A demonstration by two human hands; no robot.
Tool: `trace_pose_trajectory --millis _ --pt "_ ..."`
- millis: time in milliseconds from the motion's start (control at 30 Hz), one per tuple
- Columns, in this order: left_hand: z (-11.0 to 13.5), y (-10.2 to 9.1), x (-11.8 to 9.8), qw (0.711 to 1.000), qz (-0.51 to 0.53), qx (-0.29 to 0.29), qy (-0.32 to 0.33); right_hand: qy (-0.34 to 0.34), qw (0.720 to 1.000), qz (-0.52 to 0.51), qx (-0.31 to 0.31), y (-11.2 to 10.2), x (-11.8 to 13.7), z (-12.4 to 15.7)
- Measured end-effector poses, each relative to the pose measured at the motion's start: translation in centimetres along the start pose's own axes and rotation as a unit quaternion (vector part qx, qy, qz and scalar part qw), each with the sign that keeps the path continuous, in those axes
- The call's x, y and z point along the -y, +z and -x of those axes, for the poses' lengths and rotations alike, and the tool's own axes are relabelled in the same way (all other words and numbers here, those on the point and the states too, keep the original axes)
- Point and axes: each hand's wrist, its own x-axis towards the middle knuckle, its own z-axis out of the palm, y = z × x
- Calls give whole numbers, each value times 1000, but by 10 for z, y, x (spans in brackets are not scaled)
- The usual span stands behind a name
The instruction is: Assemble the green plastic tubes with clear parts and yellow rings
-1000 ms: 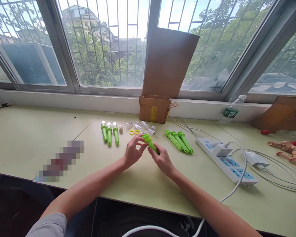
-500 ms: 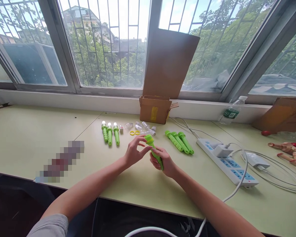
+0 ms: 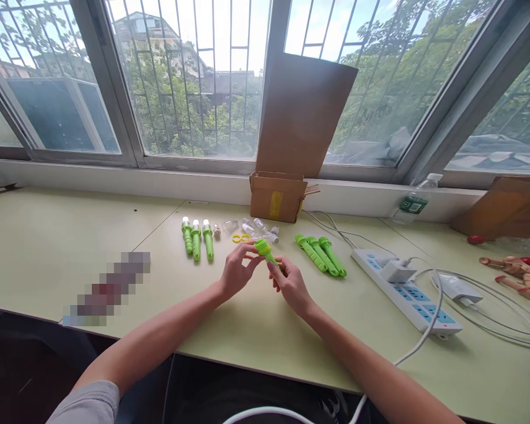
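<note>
Above the table, both hands hold a green torch-shaped plastic tube [image 3: 263, 247], its wide ringed head tilted up and away to the left. My left hand [image 3: 239, 272] is closed, thumb and fingers pinching the tube just below that head. Around the lower shaft, my right hand [image 3: 291, 284] is closed, covering most of the handle. Just beyond the left fingers lie yellow rings [image 3: 241, 238] and several clear plastic caps [image 3: 248, 226]. Three green tubes with white tips [image 3: 196, 240] lie to the left. Three similar green tubes [image 3: 321, 256] lie to the right.
A small cardboard box [image 3: 277, 199] stands by the window wall. On the right are a white power strip [image 3: 406, 292], loose cables, a charger [image 3: 457, 287], a plastic bottle [image 3: 414, 202] and wooden pieces [image 3: 523, 274]. A blurred-out object [image 3: 110, 288] lies on the left.
The green tube has shifted slightly left, and its head tilts more toward the left. My right hand has moved up along the shaft, covering the lower end that showed before.
</note>
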Motion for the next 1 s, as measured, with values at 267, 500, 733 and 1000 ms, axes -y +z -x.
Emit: trace_pose_trajectory --millis 267,500,733,1000 --pt "0 2 -4 1000 -3 13 -1 9 998 -52 37 -1 2 2" --pt "-1 2 -6 1000 17 22 3 58 986 -138 78 -4 -3 1" --pt "-1 4 -9 999 19 27 21 55 987 -128 80 -4 -2 1" --pt "1 3 -7 1000 11 12 -12 28 995 -82 58 0 -1 2"
